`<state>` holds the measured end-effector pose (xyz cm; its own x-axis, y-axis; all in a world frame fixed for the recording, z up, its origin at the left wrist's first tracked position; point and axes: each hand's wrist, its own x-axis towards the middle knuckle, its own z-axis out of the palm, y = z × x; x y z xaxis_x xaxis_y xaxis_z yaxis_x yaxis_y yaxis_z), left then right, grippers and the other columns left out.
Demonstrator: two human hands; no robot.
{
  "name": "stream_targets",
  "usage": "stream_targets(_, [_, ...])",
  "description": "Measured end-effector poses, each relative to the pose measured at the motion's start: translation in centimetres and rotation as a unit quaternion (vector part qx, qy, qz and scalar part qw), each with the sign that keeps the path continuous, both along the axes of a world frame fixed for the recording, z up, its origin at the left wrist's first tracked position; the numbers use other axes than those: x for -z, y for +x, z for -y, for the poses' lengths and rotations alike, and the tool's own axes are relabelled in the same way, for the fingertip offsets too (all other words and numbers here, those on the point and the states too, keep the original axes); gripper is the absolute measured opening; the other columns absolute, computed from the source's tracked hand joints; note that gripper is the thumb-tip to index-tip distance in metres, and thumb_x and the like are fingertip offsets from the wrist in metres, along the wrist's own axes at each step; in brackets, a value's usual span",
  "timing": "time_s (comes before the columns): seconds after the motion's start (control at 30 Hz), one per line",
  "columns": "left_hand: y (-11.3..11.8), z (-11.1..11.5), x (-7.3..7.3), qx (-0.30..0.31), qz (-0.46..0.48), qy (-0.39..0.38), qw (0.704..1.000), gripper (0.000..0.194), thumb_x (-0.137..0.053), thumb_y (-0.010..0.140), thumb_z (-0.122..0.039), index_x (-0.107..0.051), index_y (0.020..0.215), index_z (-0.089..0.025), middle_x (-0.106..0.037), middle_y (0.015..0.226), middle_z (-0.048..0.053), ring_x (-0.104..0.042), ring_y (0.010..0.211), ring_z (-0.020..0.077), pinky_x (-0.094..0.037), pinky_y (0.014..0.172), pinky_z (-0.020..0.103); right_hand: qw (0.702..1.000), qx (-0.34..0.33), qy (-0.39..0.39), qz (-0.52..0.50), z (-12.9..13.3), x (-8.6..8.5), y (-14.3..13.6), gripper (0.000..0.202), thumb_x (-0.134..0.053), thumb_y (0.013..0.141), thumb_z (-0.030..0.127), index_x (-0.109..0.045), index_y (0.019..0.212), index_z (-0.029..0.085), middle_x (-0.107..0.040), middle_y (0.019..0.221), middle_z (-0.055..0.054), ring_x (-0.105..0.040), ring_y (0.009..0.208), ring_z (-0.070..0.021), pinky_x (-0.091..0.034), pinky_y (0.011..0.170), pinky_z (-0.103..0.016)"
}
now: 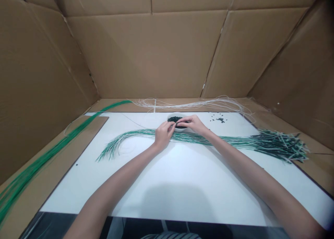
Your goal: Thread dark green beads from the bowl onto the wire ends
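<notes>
Over the front part of a small white bowl (pixel 180 130) my two hands meet, fingertips almost touching. The bowl holds many small black bead-like pieces (pixel 174 119). My left hand (pixel 163 133) is closed in a pinch; what sits in it is too small to make out. A thin pale strand runs from the upper left toward this hand. Thumb and forefinger of my right hand (pixel 194 123) pinch a tiny dark piece at the tips. Beneath both wrists lies a bundle of green and white strands (pixel 229 140), its right end thick with dark pieces (pixel 281 146).
A long green strand bundle (pixel 60 146) lies along the left side. White strands (pixel 188 103) stretch across the back. Loose black pieces (pixel 220 120) are scattered right of the bowl on the white board (pixel 167 176). Cardboard walls (pixel 146 54) enclose the back and sides.
</notes>
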<state>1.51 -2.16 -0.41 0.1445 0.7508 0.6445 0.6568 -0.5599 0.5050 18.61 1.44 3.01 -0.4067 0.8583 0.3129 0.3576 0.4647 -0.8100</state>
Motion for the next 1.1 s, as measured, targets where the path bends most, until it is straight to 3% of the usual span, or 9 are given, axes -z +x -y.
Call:
stream_targets(0.73, [-0.07, 0.02, 0.05, 0.002, -0.014, 0.007, 1.0, 0.019, -0.045, 0.085, -0.027, -0.062, 0.088, -0.019, -0.056, 0.069, 0.0, -0.05, 0.066, 0.0106, -0.037, 0.063, 0.021, 0.996, 0.02, 0.057, 0.058, 0.17, 0.13, -0.1, 0.027, -0.06, 0.071, 0.039, -0.071, 0.082, 0.017, -0.07, 0.08, -0.005, -0.062, 0.072, -0.02, -0.047, 0.066, -0.03])
stream_targets(1.1, [-0.07, -0.07, 0.29, -0.007, -0.032, 0.026, 0.999, 0.02, -0.043, 0.086, -0.028, -0.061, 0.087, -0.018, -0.057, 0.072, 0.001, -0.051, 0.069, 0.0112, -0.037, 0.065, 0.021, 0.958, -0.017, 0.214, 0.188, 0.22, -0.19, -0.21, 0.023, -0.052, 0.079, 0.033, -0.07, 0.087, 0.021, -0.07, 0.081, -0.004, -0.063, 0.07, -0.018, -0.045, 0.062, -0.026])
